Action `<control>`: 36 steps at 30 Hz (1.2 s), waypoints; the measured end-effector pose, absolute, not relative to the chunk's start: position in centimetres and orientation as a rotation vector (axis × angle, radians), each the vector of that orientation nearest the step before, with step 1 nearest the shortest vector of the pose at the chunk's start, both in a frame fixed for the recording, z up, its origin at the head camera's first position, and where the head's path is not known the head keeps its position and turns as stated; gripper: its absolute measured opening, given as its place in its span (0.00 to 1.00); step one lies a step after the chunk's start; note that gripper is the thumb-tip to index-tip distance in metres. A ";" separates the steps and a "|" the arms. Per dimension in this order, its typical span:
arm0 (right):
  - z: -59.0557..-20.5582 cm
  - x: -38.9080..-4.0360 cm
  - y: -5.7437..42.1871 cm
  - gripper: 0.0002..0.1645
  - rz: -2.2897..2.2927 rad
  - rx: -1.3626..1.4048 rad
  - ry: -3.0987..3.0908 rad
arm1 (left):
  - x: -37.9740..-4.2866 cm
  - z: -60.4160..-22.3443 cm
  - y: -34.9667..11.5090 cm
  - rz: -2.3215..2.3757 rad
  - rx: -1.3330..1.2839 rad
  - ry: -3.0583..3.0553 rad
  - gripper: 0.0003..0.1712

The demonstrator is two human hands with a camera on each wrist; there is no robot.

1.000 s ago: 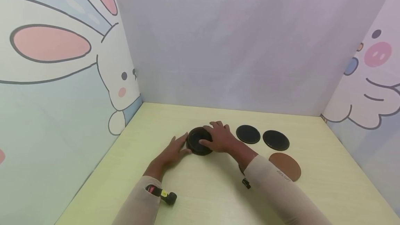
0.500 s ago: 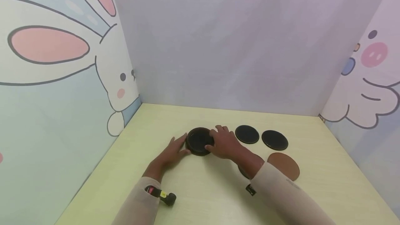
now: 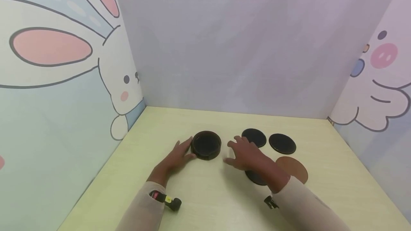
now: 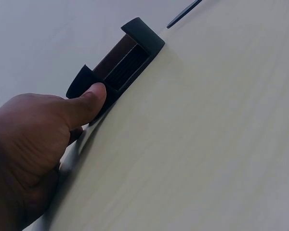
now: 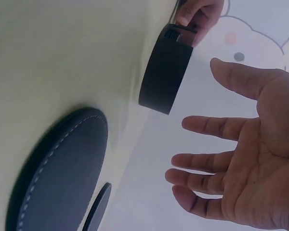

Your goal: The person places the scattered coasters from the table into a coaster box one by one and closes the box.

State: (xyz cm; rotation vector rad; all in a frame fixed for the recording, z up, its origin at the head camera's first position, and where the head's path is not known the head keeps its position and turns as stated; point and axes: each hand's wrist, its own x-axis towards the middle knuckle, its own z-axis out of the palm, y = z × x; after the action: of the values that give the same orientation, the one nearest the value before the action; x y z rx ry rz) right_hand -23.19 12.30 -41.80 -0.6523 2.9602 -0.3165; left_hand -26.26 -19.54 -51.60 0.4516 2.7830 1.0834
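Note:
A round black coaster holder (image 3: 206,145) stands on the table, a notch cut in its wall. Through the notch in the left wrist view, dark layered edges (image 4: 127,66) show, like stacked coasters. My left hand (image 3: 176,157) holds the holder's left side, thumb at the front and fingers toward the back. To the right of the holder and apart from it, my right hand (image 3: 245,154) hovers with nothing in it, fingers spread in the right wrist view. Beneath the right forearm lies a black coaster (image 3: 257,178), partly hidden; in the right wrist view a black coaster (image 5: 62,173) shows pale edge stitching.
Two black coasters, one at the back (image 3: 254,137) and another (image 3: 282,143) to its right, lie flat. A brown coaster (image 3: 293,169) lies nearer, partly behind the right arm. Printed side walls and a plain back wall (image 3: 237,45) enclose the pale table (image 3: 205,195).
My right hand has left the inside of the coaster holder and moved right, its fingers now free. The left hand stays on the holder's side.

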 end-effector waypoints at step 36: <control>-44.0 -20.0 18.2 0.55 -0.180 -0.485 2.857 | -26.2 -51.5 -19.4 1.076 0.457 2.783 0.49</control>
State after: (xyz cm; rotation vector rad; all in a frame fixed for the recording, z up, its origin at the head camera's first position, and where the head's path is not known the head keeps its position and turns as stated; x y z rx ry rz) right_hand -20.01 18.16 -43.99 -0.4854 2.8572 -0.1798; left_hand -26.18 -19.45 -51.47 0.4566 2.7826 1.0762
